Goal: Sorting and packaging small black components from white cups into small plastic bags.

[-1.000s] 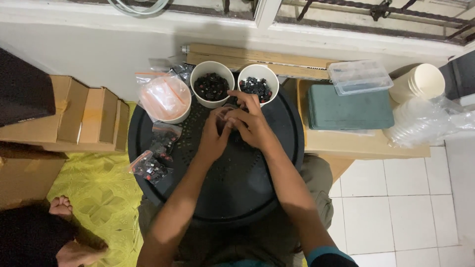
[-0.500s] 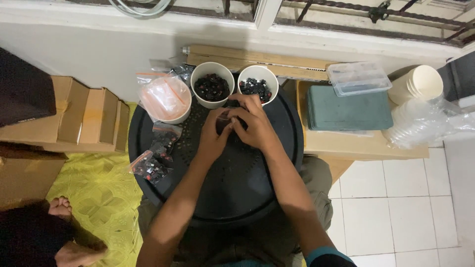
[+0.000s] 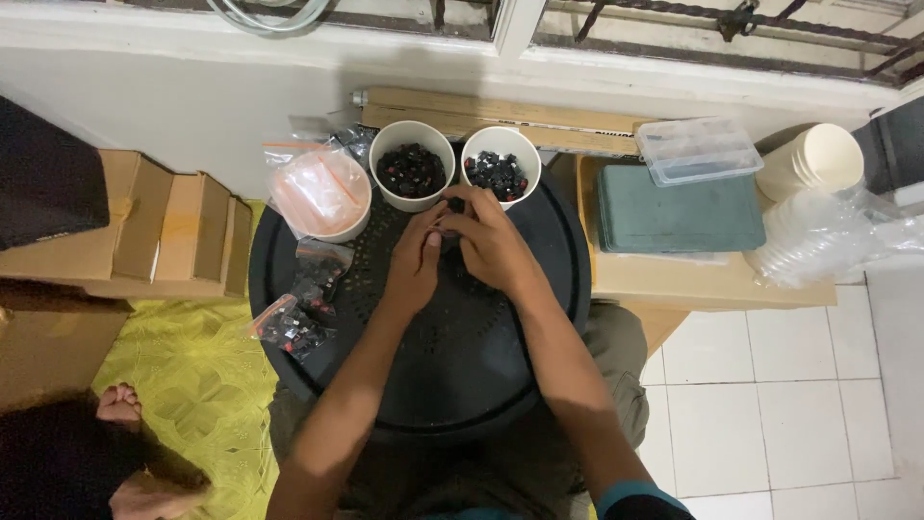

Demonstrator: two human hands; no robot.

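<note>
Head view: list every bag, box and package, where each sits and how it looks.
Clear bag: in a white bowl, left of the cups, pinkish.
Small clear bags: left edge of the black round tray, dark bits inside.
Cardboard boxes: far left, brown, flat.
Clear plastic case: right, on a green pad.
Plastic wrap: far right, crumpled.

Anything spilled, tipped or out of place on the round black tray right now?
Nothing stands out. Both white cups stand upright at the black tray's far edge, parts inside. The left hand and right hand meet over a small dark piece; plastic bags lie left.
</note>
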